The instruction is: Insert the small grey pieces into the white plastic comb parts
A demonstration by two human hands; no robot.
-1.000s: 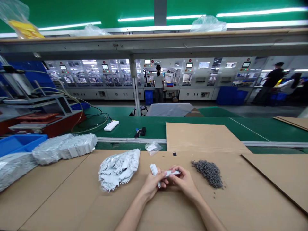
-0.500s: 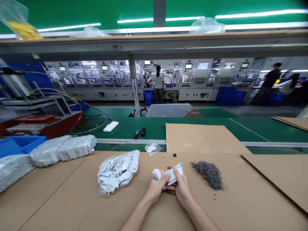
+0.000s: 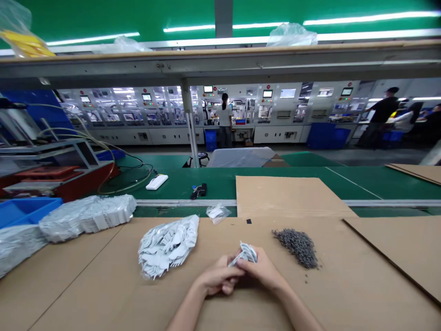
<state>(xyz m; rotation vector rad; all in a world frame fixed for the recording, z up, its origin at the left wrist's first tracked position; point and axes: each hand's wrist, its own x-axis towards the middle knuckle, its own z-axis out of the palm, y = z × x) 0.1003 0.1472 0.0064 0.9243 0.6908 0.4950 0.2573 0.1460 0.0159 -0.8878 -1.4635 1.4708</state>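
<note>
My left hand (image 3: 217, 277) and my right hand (image 3: 263, 270) meet over the cardboard sheet (image 3: 103, 294) near the front edge. Both are closed on a small stack of white plastic pieces (image 3: 245, 253), which stands up between the fingertips. A clear bag of similar white pieces (image 3: 167, 245) lies to the left of my hands. To the right lies a heap of small dark grey parts (image 3: 296, 246), apart from my right hand.
More bagged white pieces (image 3: 86, 215) and a blue bin (image 3: 24, 209) sit at the left. A tiny bag (image 3: 217, 213) lies at the cardboard's far edge. A green conveyor belt (image 3: 379, 184) carries another cardboard sheet (image 3: 289, 195). People stand at machines far behind.
The white pieces that were fanned out between my hands are now gathered into one small stack. My hands have closed together and drawn slightly nearer to me.
</note>
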